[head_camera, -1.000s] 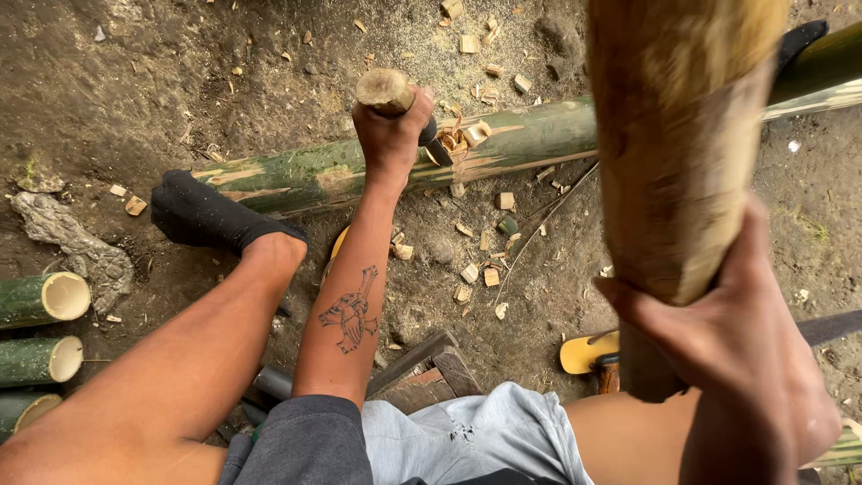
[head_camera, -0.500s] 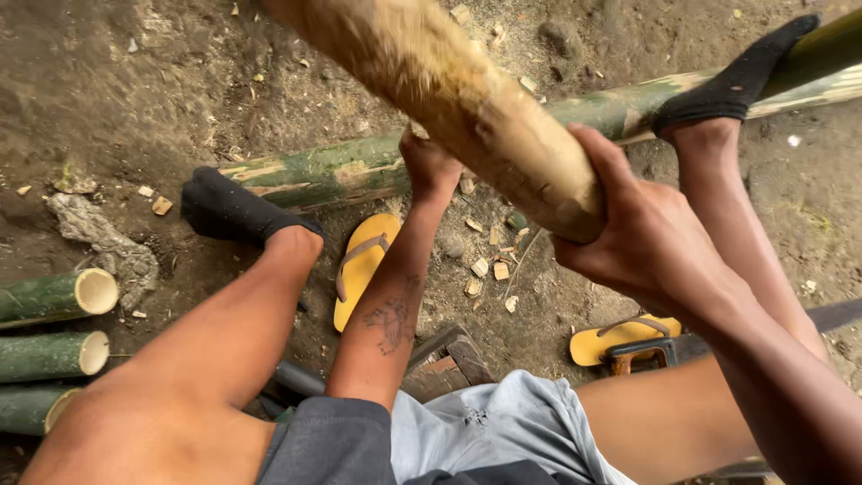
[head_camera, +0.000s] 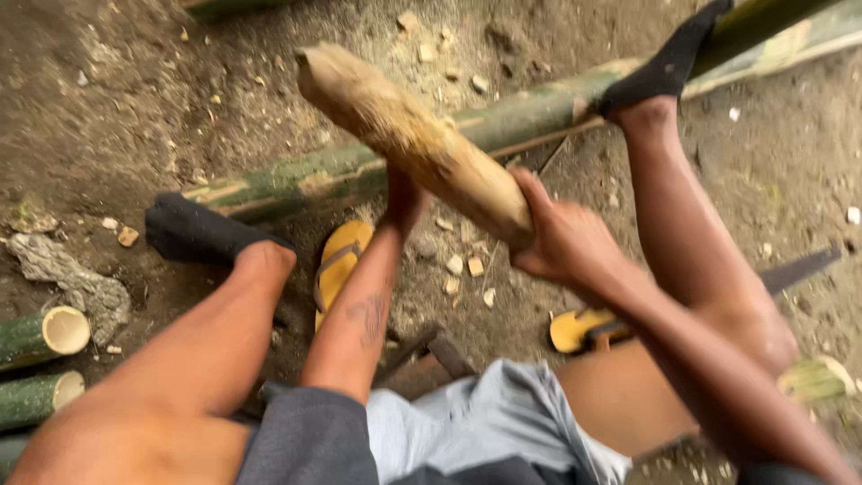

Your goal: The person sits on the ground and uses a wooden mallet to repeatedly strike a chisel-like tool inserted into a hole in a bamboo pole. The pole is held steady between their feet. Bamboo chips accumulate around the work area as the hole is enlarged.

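While we look down from the head view, our right hand (head_camera: 561, 242) wraps its fingers tight around the wooden club (head_camera: 413, 139), tilted above the long green bamboo pole (head_camera: 539, 112) on the dirt; our left hand (head_camera: 404, 202) reaches beneath the club, its fingers hidden, so we cannot tell their state; yellow sandal (head_camera: 339, 263) lies between our legs.

A person's right hand (head_camera: 561, 238) is closed around the near end of a wooden club (head_camera: 417, 139), arm angled up from the lower right. The left hand (head_camera: 404, 198) reaches under the club, fingers hidden, tattooed forearm extended forward.
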